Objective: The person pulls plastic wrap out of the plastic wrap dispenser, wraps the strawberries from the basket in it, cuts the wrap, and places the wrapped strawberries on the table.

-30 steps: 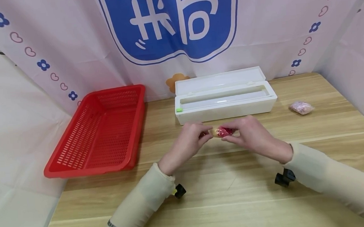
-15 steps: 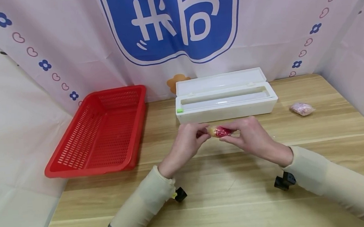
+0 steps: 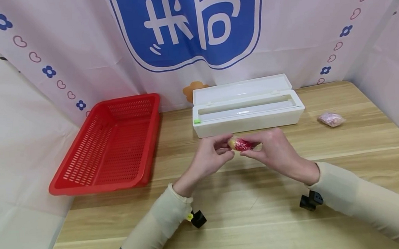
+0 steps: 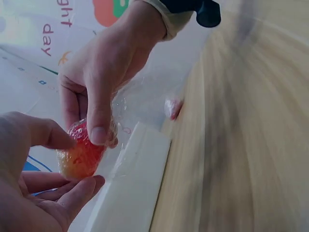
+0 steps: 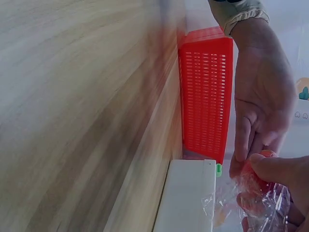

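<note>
Between the two hands, over the table in front of the white box, is a small red-and-yellow fruit [image 3: 240,144] in clear plastic film. My right hand [image 3: 278,152] pinches its red end between thumb and fingers. Fingers of my left hand [image 3: 211,156] lie around the yellow end; in the left wrist view that fruit [image 4: 81,157] has a fingertip on its upper side and other fingers below. Loose crumpled film [image 5: 268,212] hangs about the fruit in the right wrist view.
A white film dispenser box [image 3: 251,123] with its lid raised stands behind the hands. A red perforated basket [image 3: 146,158] is at the left. Another wrapped item [image 3: 331,119], pinkish, lies on the wooden table [image 3: 246,220] to the right. A printed cloth [image 3: 303,26] hangs behind.
The fruit has shifted slightly left. My left hand has changed from a pinch at the film's end to fingers spread around the yellow end. My right hand keeps its grip.
</note>
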Demonstrator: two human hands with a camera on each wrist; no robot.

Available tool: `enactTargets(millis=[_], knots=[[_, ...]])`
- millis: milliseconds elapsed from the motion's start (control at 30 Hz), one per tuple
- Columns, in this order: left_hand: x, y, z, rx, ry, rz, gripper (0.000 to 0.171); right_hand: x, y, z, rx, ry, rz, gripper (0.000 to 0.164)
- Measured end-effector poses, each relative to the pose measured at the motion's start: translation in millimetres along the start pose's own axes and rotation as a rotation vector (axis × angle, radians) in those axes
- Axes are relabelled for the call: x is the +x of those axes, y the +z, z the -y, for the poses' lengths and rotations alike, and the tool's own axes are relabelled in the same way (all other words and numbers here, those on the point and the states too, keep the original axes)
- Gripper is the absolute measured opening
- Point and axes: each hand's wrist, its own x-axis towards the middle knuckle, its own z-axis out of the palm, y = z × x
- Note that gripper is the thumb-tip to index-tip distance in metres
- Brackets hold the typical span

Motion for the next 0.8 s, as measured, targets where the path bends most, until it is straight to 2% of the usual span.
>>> enactTargets(millis=[167, 400, 533, 633, 800], knots=[[0.5, 6.4, 0.8, -0.107, -0.026, -0.003, 0.057, -1.4, 2.6, 0.3, -0.014, 0.003, -0.033, 0.039], [3.6, 10.1, 5.1, -0.144, -0.073, -0.063, 0.049, -2.6, 5.9, 1.0, 0.018, 0.025, -0.05, 0.04], [4.6, 7.8, 10.1, -0.192, -0.056, -0.055, 0.045, -2.5, 1.8, -0.3, 0.059, 0.037, 0.026, 0.043], [4.0, 4.2, 11.9, -0.247, -0.032, -0.037, 0.042, -0.8, -7.3, -1.6, 0.121, 0.085, 0.065, 0.039], [1.2, -1.8, 10.3, -0.275, 0.009, -0.007, 0.042, 5.9, -23.5, -9.3, 0.163, 0.183, -0.018, 0.026]])
